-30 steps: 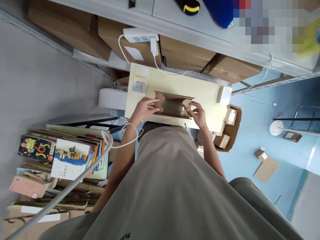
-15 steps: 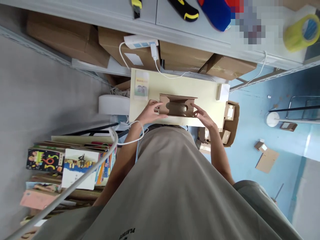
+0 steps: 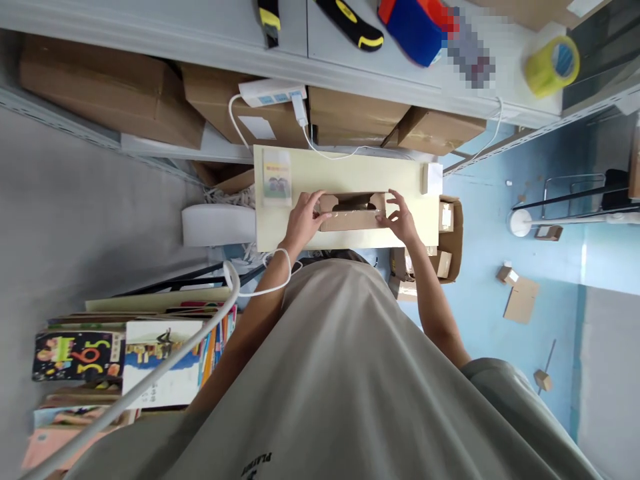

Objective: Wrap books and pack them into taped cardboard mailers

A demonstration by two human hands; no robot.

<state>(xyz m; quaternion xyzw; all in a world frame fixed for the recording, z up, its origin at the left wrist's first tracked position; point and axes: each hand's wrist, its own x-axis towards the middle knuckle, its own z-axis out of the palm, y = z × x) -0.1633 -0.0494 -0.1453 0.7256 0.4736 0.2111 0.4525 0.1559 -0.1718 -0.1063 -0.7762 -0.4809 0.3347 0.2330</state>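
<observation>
A small brown cardboard box (image 3: pixel 353 221) lies on the pale yellow table, its near panel facing me and a dark gap showing along its top. Inside the gap is something dark that I cannot make out. My left hand (image 3: pixel 303 219) grips the box's left end, thumb at the near side and fingers at the far corner. At the right end, my right hand (image 3: pixel 401 220) holds the box between its thumb and fingers in the same way. Left of the box lies a flat clear packet with a yellow and green card (image 3: pixel 277 179).
A white box (image 3: pixel 432 179) stands at the table's right edge. Behind the table, a shelf holds cardboard boxes (image 3: pixel 357 117), a power strip (image 3: pixel 270 93), cutters (image 3: pixel 350 23) and yellow tape (image 3: pixel 553 65). Books (image 3: pixel 163 360) are stacked at lower left. An open carton (image 3: pixel 453 247) sits at right.
The box's near panel now covers part of the opening, where a rounded thing showed inside before. My hands have shifted their fingers to the box's corners. The view has shifted slightly.
</observation>
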